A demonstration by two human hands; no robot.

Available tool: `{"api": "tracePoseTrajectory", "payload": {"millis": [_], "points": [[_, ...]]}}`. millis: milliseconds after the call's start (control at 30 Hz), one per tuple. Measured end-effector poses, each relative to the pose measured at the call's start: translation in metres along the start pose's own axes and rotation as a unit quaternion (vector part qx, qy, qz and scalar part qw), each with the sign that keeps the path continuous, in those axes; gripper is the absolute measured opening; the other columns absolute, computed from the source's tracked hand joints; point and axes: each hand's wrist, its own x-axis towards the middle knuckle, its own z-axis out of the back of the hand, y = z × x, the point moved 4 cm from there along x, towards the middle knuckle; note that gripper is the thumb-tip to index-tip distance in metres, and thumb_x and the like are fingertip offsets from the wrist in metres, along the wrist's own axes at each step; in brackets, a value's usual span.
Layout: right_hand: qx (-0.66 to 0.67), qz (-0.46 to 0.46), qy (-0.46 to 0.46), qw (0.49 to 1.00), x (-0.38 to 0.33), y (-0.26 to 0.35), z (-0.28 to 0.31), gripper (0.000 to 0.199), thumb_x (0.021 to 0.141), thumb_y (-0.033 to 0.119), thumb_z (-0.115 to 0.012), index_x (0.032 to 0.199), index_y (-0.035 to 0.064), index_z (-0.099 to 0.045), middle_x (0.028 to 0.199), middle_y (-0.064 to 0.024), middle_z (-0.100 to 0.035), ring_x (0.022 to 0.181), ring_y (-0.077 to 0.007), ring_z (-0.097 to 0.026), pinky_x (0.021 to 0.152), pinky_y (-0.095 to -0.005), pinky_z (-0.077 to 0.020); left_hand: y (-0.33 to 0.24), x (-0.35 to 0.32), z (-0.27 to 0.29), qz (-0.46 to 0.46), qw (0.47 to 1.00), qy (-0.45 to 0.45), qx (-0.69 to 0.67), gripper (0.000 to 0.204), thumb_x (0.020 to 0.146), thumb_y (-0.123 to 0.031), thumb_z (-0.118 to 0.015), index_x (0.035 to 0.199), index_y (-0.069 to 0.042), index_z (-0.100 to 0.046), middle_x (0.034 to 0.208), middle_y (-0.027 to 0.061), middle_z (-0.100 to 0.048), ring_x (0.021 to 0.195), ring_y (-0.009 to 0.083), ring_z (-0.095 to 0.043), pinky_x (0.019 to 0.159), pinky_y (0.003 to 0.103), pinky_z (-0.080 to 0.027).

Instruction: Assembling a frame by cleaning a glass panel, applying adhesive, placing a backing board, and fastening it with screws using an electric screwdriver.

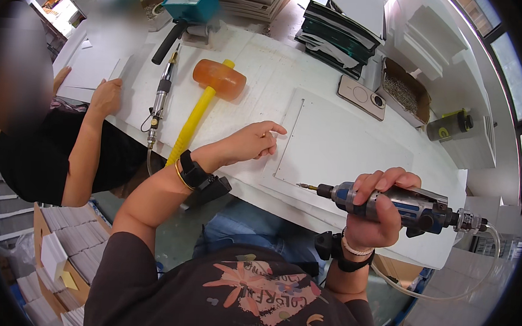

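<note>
Right hand (373,207) clenched around air screwdriver (390,202), bit at white panel's (345,150) lower-left corner. Left hand (251,141) empty, fingers loosely curled, fingertips pressing panel's left edge. No driven screw visible; fastening apparently barely begun.

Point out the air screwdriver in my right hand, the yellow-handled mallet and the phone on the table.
Air screwdriver (390,202), head view, on its grey body.
Mallet (219,78), head view, on its orange head.
Phone (360,96), head view, on its back.
</note>
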Motion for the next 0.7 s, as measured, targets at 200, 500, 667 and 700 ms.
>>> {"api": "tracePoseTrajectory", "payload": {"millis": [200,500,667,700], "points": [[-0.019,0.009,0.003,1.0,0.002,0.001,0.01,0.032,0.069,0.005,-0.056,0.099,0.0053,-0.043,0.081,-0.0112,-0.05,0.05,-0.02,-0.051,0.054,-0.0347,-0.0445,-0.005,0.045,0.007,-0.023,0.999,-0.01,0.03,0.029,0.095,-0.019,-0.037,0.114,-0.004,-0.053,0.076,-0.0019,-0.047,0.064,0.0047,-0.037,0.058,0.017,-0.035],[-0.018,0.013,-0.005,1.0,0.008,0.0,0.022,0.033,0.069,0.005,-0.055,0.1,0.0052,-0.043,0.082,-0.0112,-0.051,0.051,-0.02,-0.051,0.055,-0.035,-0.0448,-0.009,0.065,0.02,-0.034,0.998,-0.016,-0.04,0.033,0.093,-0.008,-0.035,0.125,-0.011,-0.046,0.076,-0.0005,-0.048,0.065,0.0062,-0.04,0.06,0.019,-0.037],[-0.015,0.006,-0.01,1.0,0.009,-0.004,0.025,0.033,0.069,0.005,-0.055,0.1,0.0057,-0.044,0.082,-0.0108,-0.051,0.052,-0.0198,-0.051,0.056,-0.0349,-0.0447,-0.01,0.068,0.019,-0.087,0.989,-0.004,0.122,0.036,0.092,-0.016,-0.044,0.127,-0.014,-0.044,0.069,-0.0016,-0.043,0.061,0.0073,-0.037,0.059,0.02,-0.036],[-0.013,0.001,-0.009,1.0,0.008,-0.005,0.025,0.033,0.07,0.005,-0.055,0.1,0.0058,-0.044,0.082,-0.0107,-0.051,0.052,-0.0198,-0.052,0.056,-0.0348,-0.0446,-0.015,0.067,0.016,-0.133,0.953,-0.014,0.273,0.039,0.091,-0.02,-0.049,0.129,-0.016,-0.043,0.065,-0.0017,-0.04,0.059,0.0082,-0.035,0.057,0.021,-0.036]]}}
